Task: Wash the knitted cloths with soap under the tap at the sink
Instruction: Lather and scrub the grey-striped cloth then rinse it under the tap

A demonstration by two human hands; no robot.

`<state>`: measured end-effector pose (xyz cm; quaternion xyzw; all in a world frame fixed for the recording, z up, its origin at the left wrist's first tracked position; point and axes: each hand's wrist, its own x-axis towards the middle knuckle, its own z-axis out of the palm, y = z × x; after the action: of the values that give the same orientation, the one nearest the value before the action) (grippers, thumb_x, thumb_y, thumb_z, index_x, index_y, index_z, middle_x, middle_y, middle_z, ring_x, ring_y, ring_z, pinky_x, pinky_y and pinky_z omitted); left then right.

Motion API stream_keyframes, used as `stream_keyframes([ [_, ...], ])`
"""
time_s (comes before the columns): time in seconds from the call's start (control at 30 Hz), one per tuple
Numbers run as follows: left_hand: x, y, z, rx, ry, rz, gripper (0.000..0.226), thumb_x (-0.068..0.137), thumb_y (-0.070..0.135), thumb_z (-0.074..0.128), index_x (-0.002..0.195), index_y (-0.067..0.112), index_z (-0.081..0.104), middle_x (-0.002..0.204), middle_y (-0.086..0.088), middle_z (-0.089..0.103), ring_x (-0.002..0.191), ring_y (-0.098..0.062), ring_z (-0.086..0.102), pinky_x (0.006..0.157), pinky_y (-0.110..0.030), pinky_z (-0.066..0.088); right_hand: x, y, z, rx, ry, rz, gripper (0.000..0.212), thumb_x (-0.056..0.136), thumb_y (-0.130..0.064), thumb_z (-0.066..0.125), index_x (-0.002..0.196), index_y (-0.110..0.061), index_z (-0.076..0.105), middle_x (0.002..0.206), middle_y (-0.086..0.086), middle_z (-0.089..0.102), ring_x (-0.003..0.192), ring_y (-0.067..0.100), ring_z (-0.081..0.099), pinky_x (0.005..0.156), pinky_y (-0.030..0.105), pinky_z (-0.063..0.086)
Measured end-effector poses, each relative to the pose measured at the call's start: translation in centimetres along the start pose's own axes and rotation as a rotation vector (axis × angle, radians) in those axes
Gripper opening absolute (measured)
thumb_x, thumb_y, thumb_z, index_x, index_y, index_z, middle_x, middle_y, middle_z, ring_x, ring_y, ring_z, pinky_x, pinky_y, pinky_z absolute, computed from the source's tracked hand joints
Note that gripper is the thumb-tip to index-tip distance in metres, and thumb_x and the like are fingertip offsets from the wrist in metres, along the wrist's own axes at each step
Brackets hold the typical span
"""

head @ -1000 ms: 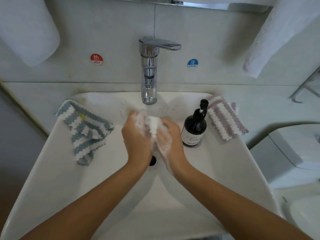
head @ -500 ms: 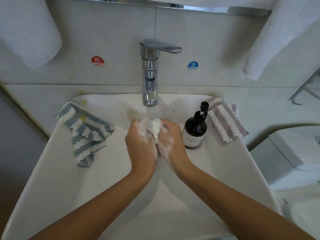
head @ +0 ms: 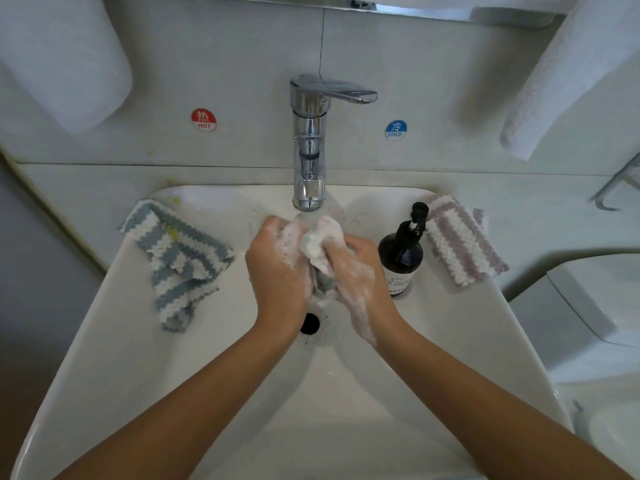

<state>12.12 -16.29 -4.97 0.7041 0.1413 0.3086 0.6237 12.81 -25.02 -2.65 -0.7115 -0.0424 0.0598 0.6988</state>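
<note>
Over the white sink [head: 114, 358], just below the chrome tap [head: 309, 143], my left hand [head: 277, 271] and my right hand [head: 356, 275] both grip a bunched, soapy knitted cloth [head: 320, 245]. Foam covers the cloth and my fingers. A blue-and-white striped knitted cloth [head: 176, 258] lies draped over the sink's left rim. On the right rim lies a purple-and-white striped one [head: 460, 237]. A dark soap pump bottle [head: 401, 254] stands just right of my right hand. I cannot tell whether water runs from the tap.
The drain hole [head: 309, 323] sits below my hands. White towels hang at the upper left [head: 59, 57] and upper right [head: 568, 71]. Hot [head: 203, 119] and cold [head: 396, 129] stickers flank the tap. A white toilet [head: 595, 306] stands to the right.
My hands keep rubbing the soapy cloth; they have shifted slightly up toward the tap, and a bigger lump of cloth now sticks out above my fingers.
</note>
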Motion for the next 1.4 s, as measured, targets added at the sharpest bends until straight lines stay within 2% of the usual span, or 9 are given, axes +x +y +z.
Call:
stream_keyframes([
  [0.17, 0.3, 0.2, -0.7, 0.07, 0.011, 0.037, 0.029, 0.093, 0.021, 0.064, 0.068, 0.015, 0.05, 0.059, 0.007, 0.048, 0.053, -0.009, 0.042, 0.049, -0.028, 0.038, -0.1, -0.3, -0.7, -0.04, -0.075, 0.014, 0.041, 0.084, -0.016, 0.073, 0.059, -0.013, 0.041, 0.06, 0.006, 0.044, 0.044, 0.011, 0.043, 0.035, 0.021, 0.032],
  [0.3, 0.4, 0.4, -0.8, 0.089, 0.018, -0.028, 0.033, 0.091, 0.026, 0.066, 0.065, 0.017, 0.048, 0.058, 0.006, 0.048, 0.053, -0.01, 0.042, 0.051, -0.027, 0.038, 0.4, 0.1, -0.8, -0.014, -0.07, 0.015, 0.031, 0.067, -0.006, 0.079, 0.064, -0.002, 0.048, 0.062, 0.011, 0.049, 0.056, 0.02, 0.051, 0.05, 0.029, 0.044],
  [0.5, 0.1, 0.6, -1.0, 0.085, -0.006, -0.038, 0.035, 0.093, 0.029, 0.061, 0.073, 0.002, 0.051, 0.061, -0.002, 0.047, 0.053, -0.011, 0.043, 0.05, -0.027, 0.038, 0.6, 0.1, -1.1, -0.04, -0.031, -0.105, 0.037, 0.074, 0.013, 0.064, 0.061, -0.014, 0.042, 0.059, -0.003, 0.04, 0.049, 0.005, 0.037, 0.043, 0.017, 0.034],
  [0.63, 0.4, 0.6, -1.0, 0.117, -0.159, -0.073, 0.016, 0.093, 0.026, 0.061, 0.094, 0.014, 0.051, 0.079, 0.003, 0.052, 0.068, -0.015, 0.053, 0.061, -0.037, 0.049, 0.8, 0.2, -1.5, 0.059, 0.051, -0.084, 0.035, 0.077, 0.023, 0.046, 0.079, -0.011, 0.049, 0.081, 0.001, 0.048, 0.057, 0.0, 0.047, 0.044, 0.013, 0.038],
  [0.77, -0.1, 0.7, -1.1, 0.194, -0.309, -0.027, 0.017, 0.096, 0.018, 0.057, 0.109, 0.023, 0.049, 0.095, 0.015, 0.055, 0.083, 0.004, 0.058, 0.073, -0.016, 0.051, 1.3, 0.2, -2.1, 0.109, 0.1, -0.01, 0.038, 0.08, 0.024, 0.035, 0.094, -0.005, 0.055, 0.088, 0.001, 0.057, 0.063, -0.001, 0.06, 0.048, 0.014, 0.047],
  [0.93, -1.5, 0.4, -0.4, 0.17, -0.372, -0.131, 0.03, 0.085, 0.046, 0.043, 0.112, 0.032, 0.047, 0.094, 0.018, 0.059, 0.091, -0.008, 0.063, 0.085, -0.046, 0.054, 1.6, 0.6, -1.8, 0.082, 0.186, 0.062, 0.024, 0.088, 0.015, 0.033, 0.085, 0.001, 0.053, 0.073, 0.009, 0.051, 0.056, 0.012, 0.051, 0.04, 0.017, 0.044],
  [1.1, -2.8, 0.6, 0.6, 0.09, -0.244, -0.162, 0.02, 0.096, 0.036, 0.041, 0.11, 0.025, 0.052, 0.089, 0.009, 0.063, 0.085, -0.013, 0.065, 0.08, -0.046, 0.056, 2.2, 1.5, -1.7, 0.134, 0.183, 0.135, 0.036, 0.09, 0.009, 0.049, 0.061, -0.013, 0.042, 0.05, -0.002, 0.039, 0.041, 0.008, 0.039, 0.041, 0.015, 0.034],
  [1.27, -1.6, 1.0, 0.5, 0.037, -0.082, -0.148, 0.027, 0.085, 0.033, 0.038, 0.1, 0.016, 0.052, 0.08, 0.003, 0.06, 0.076, -0.02, 0.065, 0.062, -0.038, 0.057, 1.0, 2.6, -0.4, -0.133, -0.008, 0.024, 0.01, 0.089, -0.005, 0.054, 0.08, -0.006, 0.059, 0.068, 0.004, 0.056, 0.063, 0.018, 0.057, 0.06, 0.038, 0.055],
  [1.4, 0.9, 0.1, -0.2, 0.133, 0.029, -0.09, 0.017, 0.095, 0.006, 0.041, 0.083, 0.016, 0.047, 0.067, 0.007, 0.048, 0.057, -0.007, 0.047, 0.052, -0.024, 0.039, 0.5, 2.5, -0.1, -0.25, -0.072, -0.186, 0.016, 0.093, -0.001, 0.051, 0.105, 0.001, 0.06, 0.071, 0.006, 0.052, 0.052, 0.005, 0.05, 0.048, 0.017, 0.045],
])
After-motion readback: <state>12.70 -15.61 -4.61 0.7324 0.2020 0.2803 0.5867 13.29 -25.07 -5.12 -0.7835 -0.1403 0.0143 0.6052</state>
